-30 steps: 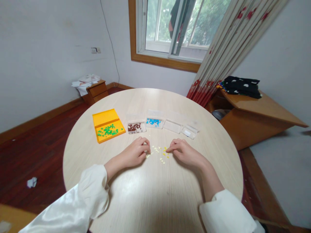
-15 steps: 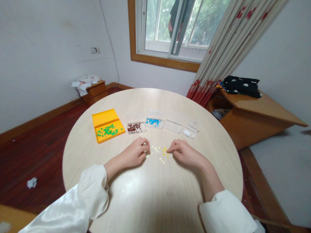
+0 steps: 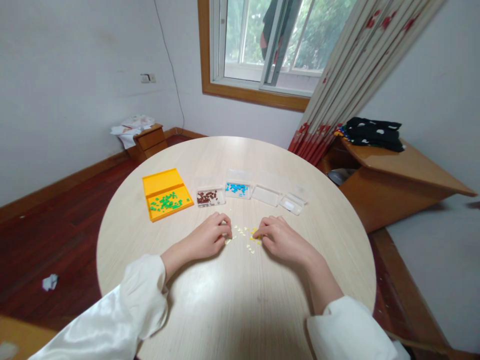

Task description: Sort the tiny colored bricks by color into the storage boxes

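Small cream pieces [image 3: 250, 248] and small yellow pieces [image 3: 253, 231] lie loose on the round table [image 3: 225, 310], between my two hands. My left hand [image 3: 210, 235] rests at the left edge of the cream pieces, fingers curled down; whatever its fingertips may hold is too small to make out. From the right, my right hand [image 3: 279, 237] reaches in with its index finger extended onto the yellow pieces and its thumb apart. Nothing shows held in it.
Behind the hands stand a yellow case [image 3: 162, 182] with green pieces, a clear box [image 3: 210, 204] with brown pieces, another [image 3: 237, 195] with blue pieces, and two clear boxes [image 3: 265, 195] [image 3: 292, 204] to the right.
My right hand has moved slightly left, its index fingertip now over the yellow pieces. My left hand has stayed in place.
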`<state>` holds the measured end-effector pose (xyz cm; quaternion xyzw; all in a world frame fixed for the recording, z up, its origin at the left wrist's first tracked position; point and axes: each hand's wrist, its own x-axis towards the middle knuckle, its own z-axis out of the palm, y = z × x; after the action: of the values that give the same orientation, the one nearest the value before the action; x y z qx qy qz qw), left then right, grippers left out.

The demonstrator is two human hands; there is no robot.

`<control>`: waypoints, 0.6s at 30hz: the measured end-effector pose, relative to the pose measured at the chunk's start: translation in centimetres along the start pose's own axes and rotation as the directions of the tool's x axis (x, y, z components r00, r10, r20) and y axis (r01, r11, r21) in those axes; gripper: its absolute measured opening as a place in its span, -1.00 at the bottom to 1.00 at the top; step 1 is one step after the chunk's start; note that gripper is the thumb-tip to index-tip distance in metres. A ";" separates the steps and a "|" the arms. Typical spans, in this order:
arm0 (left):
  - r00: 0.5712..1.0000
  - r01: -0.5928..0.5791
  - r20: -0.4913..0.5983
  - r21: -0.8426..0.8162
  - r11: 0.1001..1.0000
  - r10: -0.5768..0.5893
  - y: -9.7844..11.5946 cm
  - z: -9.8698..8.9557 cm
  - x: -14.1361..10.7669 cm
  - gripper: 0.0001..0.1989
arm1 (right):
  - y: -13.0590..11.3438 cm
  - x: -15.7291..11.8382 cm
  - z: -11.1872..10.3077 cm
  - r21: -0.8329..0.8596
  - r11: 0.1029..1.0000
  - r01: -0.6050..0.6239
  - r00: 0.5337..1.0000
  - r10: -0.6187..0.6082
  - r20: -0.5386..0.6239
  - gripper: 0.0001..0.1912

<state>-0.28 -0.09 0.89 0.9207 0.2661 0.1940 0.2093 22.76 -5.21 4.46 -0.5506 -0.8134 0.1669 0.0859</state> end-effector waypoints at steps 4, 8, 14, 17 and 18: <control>1.000 0.000 0.003 -0.002 1.000 0.000 0.0 0.0 0.0 -0.73 | -0.1 0.2 0.4 -0.004 0.999 0.033 0.999 -0.033 0.008 -0.63; 1.000 0.008 -0.003 -0.001 1.000 -0.008 0.1 0.1 0.1 -0.73 | -0.3 0.5 1.0 0.031 0.996 0.083 0.996 -0.084 0.018 -0.60; 0.998 0.046 -0.037 -0.008 0.999 -0.046 0.0 0.1 0.2 -0.72 | 0.2 0.7 1.1 0.061 0.998 0.014 0.996 -0.008 -0.091 -0.62; 0.997 0.057 -0.052 -0.011 0.998 -0.058 0.0 0.2 0.2 -0.73 | 0.5 0.7 1.2 0.056 0.998 0.007 0.996 -0.002 -0.087 -0.62; 0.997 0.061 -0.056 -0.012 0.998 -0.062 -0.1 0.2 0.2 -0.73 | 0.5 0.7 1.2 0.052 0.999 0.013 0.997 -0.009 -0.077 -0.62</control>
<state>-0.08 0.00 0.74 0.9052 0.2989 0.2147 0.2123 22.56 -4.56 3.11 -0.5495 -0.8080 0.1665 0.1324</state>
